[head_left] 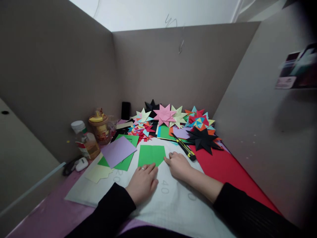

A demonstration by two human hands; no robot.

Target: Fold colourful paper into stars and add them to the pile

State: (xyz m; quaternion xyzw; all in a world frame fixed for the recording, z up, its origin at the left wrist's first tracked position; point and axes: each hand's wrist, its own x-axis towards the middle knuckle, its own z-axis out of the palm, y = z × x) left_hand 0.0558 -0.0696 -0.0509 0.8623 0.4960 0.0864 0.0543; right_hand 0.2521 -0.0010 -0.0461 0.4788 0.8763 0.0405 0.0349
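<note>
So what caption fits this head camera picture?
Two hands, left hand and right hand, press a green paper square beside folded paper stars.

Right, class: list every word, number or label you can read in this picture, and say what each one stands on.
"40": printed on the white mat, between the left hand and right hand.
Other faint digits on the mat: too pale to read.
Label on the clear bottle: too blurred to read.
Card on the right wall: too blurred to read.
Scribbles on the back wall: not legible.
</note>
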